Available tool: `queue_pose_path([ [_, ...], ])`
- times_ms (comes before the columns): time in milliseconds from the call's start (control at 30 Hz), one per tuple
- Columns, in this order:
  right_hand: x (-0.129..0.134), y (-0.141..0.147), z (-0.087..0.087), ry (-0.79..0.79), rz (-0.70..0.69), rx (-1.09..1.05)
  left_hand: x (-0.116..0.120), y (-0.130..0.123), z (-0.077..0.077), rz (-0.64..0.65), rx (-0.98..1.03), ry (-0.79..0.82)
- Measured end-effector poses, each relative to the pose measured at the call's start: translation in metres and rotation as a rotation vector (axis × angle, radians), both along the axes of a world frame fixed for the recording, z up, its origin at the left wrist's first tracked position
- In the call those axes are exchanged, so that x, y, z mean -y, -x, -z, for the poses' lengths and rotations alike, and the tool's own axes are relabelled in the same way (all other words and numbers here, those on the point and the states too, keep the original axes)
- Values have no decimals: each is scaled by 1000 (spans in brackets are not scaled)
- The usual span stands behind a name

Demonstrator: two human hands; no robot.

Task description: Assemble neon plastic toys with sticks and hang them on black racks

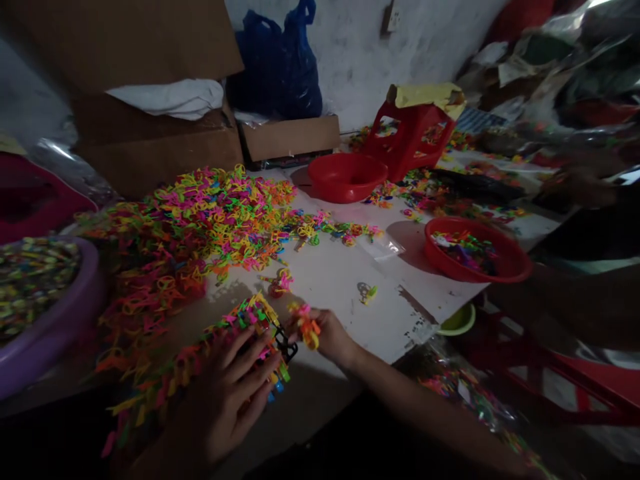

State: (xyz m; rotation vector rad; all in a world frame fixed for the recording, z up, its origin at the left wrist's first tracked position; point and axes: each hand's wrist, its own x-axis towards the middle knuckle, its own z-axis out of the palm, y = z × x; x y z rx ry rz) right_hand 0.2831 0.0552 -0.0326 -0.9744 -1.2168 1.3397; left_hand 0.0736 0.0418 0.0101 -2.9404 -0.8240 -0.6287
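Observation:
My left hand (239, 383) lies with its fingers spread over a long row of small coloured plastic pieces (173, 380) near the table's front edge. Just right of its fingertips, a black openwork part (286, 345) shows at the end of the row; whether it is touched I cannot tell. My right hand (327, 337) is closed around a small bunch of plastic pieces (307, 327) in pink, orange and yellow. Their exact kind is too blurred to name. Beyond the hands rises a big heap of similar bright pieces (215, 213).
A purple basin (90, 293) of small pieces stands at left. Two red bowls, one behind (345, 180) and one with pieces inside (510, 263), sit farther right. A red stool (400, 137) and cardboard boxes (160, 147) line the back. Another person's hand (590, 187) is at far right.

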Motion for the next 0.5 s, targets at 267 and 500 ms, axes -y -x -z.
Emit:
queue_pose_path([
  [267, 11, 9, 11, -356, -58, 501, 0, -1, -4, -21, -28, 8],
  [500, 13, 13, 16, -504, -59, 929, 2, -3, -2, -95, -42, -33],
])
